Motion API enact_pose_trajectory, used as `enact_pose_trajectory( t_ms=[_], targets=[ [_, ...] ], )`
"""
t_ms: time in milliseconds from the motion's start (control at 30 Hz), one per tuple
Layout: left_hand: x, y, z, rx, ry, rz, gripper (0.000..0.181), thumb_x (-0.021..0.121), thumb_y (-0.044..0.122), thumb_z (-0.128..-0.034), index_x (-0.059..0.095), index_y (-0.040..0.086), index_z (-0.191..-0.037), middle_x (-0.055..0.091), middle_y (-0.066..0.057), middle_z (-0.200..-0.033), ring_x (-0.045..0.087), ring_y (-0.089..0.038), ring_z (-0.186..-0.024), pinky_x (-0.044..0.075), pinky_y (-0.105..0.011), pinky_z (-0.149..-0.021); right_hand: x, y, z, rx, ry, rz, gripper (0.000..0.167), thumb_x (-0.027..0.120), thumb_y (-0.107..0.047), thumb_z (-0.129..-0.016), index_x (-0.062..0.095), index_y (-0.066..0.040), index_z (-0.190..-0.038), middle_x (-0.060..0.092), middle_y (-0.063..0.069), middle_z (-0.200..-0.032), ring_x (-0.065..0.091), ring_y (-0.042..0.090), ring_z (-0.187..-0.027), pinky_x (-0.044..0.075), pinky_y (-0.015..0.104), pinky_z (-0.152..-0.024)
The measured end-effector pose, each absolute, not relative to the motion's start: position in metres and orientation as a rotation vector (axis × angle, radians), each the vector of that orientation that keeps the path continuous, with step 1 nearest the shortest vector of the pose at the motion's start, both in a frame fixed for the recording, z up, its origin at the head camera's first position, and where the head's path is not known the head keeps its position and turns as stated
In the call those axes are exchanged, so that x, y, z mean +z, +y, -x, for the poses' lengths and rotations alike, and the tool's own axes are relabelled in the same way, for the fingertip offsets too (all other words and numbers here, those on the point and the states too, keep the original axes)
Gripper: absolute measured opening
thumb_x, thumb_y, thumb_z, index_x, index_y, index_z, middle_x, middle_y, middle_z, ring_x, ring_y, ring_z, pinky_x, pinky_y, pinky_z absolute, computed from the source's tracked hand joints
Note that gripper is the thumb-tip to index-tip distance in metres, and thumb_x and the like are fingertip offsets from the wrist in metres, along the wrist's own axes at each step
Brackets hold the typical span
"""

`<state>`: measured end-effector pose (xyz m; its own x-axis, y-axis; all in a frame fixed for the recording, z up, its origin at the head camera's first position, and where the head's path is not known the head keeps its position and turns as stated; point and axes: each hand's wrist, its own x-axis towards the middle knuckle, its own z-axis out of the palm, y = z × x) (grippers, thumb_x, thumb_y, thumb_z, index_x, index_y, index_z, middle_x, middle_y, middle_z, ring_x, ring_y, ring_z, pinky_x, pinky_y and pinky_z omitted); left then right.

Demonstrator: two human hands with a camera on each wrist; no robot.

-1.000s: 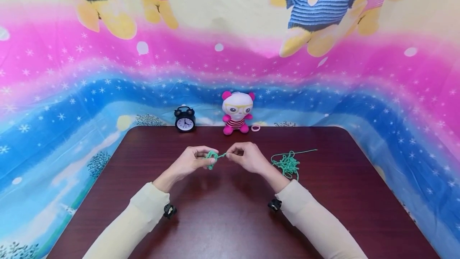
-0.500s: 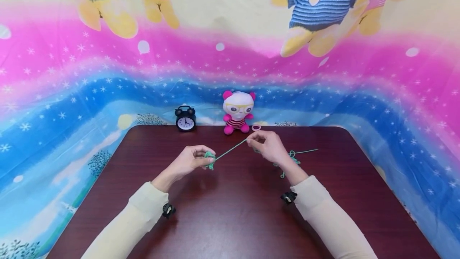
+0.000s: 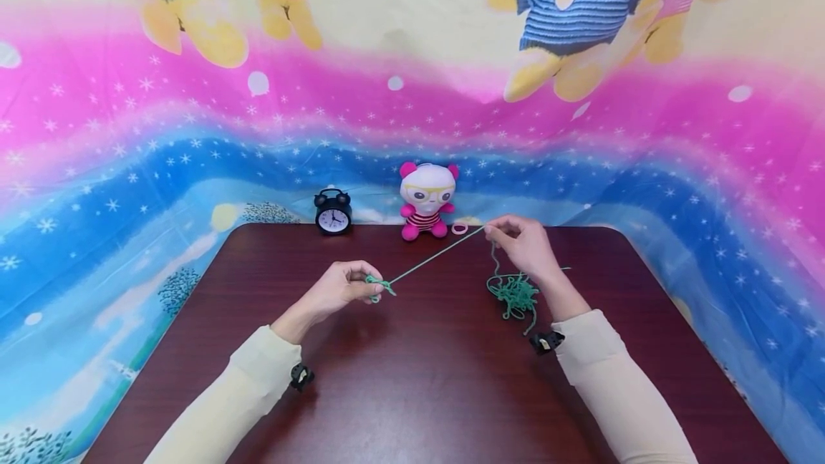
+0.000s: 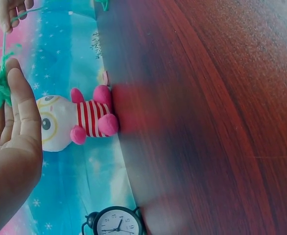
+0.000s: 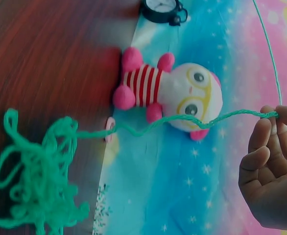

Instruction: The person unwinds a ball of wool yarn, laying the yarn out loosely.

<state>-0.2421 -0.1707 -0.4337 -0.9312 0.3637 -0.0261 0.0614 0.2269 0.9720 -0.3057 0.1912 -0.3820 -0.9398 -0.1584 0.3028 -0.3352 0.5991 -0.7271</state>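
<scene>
Between the thumb and fingers of my left hand (image 3: 344, 286) a small looped bunch of green yarn (image 4: 1, 89) is pinched. From it a taut strand (image 3: 438, 255) runs up and right to my right hand (image 3: 525, 243), whose thumb and fingertips pinch it. Beyond that grip, a slack, wavy length (image 5: 202, 122) hangs down to a tangled pile of green yarn (image 3: 515, 295) on the table, just below the right hand. In the right wrist view the pile (image 5: 45, 181) shows several loose loops.
A pink and white panda plush (image 3: 425, 199) sits at the back edge of the dark wooden table (image 3: 387, 392). Left of it stands a black alarm clock (image 3: 333, 213); to its right lies a small pink ring (image 3: 459, 228). A printed cloth backdrop (image 3: 399, 120) hangs behind.
My right hand has moved right and away from the left hand, drawing the strand out long and taut. The left hand has stayed nearly in place, its yarn bunch changing shape.
</scene>
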Motion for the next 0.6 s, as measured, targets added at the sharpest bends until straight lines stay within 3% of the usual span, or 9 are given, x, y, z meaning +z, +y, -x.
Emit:
enact_pose_trajectory(
  t_ms=[200, 267, 433, 600],
  targets=[
    [-0.437, -0.172, 0.244, 1.767, 2.243, -0.422, 0.029, 0.073, 0.017, -0.0914, 0.069, 0.007, -0.118, 0.071, -0.017, -0.094, 0.07, -0.026, -0.081, 0.056, -0.059, -0.086, -0.38, 0.209, 0.309, 1.25, -2.603, -0.317, 0.033, 0.064, -0.047, -0.096, 0.075, -0.019, -0.107, 0.075, 0.012, -0.094, 0.066, 0.02, -0.081, 0.049, 0.03, -0.065],
    [-0.438, -0.172, 0.244, 1.754, 2.25, -0.427, 0.03, 0.073, 0.019, -0.0918, 0.07, 0.008, -0.12, 0.071, -0.015, -0.093, 0.069, -0.024, -0.081, 0.056, -0.059, -0.087, -0.379, 0.215, 0.31, 1.269, -2.582, -0.279, 0.032, 0.065, -0.046, -0.096, 0.076, -0.018, -0.106, 0.075, 0.011, -0.093, 0.065, 0.018, -0.079, 0.048, 0.028, -0.064],
    [-0.438, -0.174, 0.243, 1.726, 2.273, -0.429, 0.031, 0.073, 0.023, -0.0919, 0.071, 0.01, -0.12, 0.071, -0.006, -0.09, 0.069, -0.034, -0.087, 0.056, -0.058, -0.087, -0.377, 0.23, 0.314, 1.323, -2.517, -0.169, 0.031, 0.067, -0.043, -0.095, 0.076, -0.016, -0.107, 0.073, 0.005, -0.088, 0.063, 0.014, -0.077, 0.046, 0.026, -0.06],
    [-0.438, -0.175, 0.243, 1.739, 2.264, -0.431, 0.027, 0.073, 0.02, -0.0921, 0.072, 0.007, -0.115, 0.074, -0.008, -0.093, 0.071, -0.025, -0.083, 0.058, -0.055, -0.087, -0.378, 0.245, 0.318, 1.322, -2.478, -0.09, 0.037, 0.066, -0.044, -0.095, 0.074, -0.012, -0.111, 0.073, 0.008, -0.089, 0.064, 0.01, -0.075, 0.047, 0.023, -0.061]
  ],
)
